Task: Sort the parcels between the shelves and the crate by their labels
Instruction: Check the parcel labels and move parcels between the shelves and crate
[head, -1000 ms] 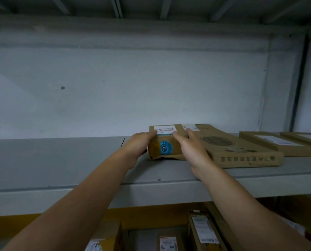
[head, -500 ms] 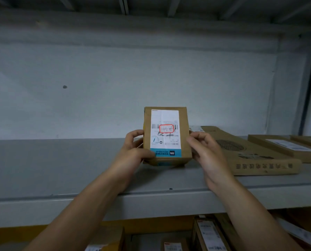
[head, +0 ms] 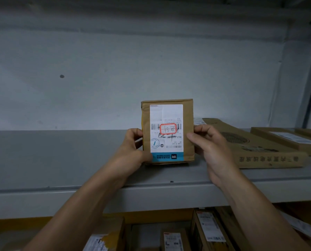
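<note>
Small brown parcel point(head: 167, 132) is upright over the grey shelf point(head: 60, 160), near its front edge, label side facing the camera. Can't tell if its bottom edge touches the shelf or sits just above it. White label point(head: 166, 116) covers most of the front and its print reads upside down. There is a red-outlined box point(head: 168, 128) with handwriting over the barcode and a blue strip point(head: 167, 157) at the label's lower end. Left hand point(head: 131, 151) grips the parcel's left edge: thumb on the front by the blue strip, fingers curled round the side. Right hand point(head: 210, 147) grips the right edge: thumb along the front, fingers wrapped behind. Just beside the parcel on the right, a large flat carton point(head: 250, 147) lies on the shelf with a round printed patch on top. Further right lie two more flat parcels point(head: 285, 140), white labels up. Grey back wall point(head: 115, 69) is behind the shelf. On the level below, several labelled parcels point(head: 210, 226) stand on edge, partly hidden by the forearms, so their labels are too dim to read.
</note>
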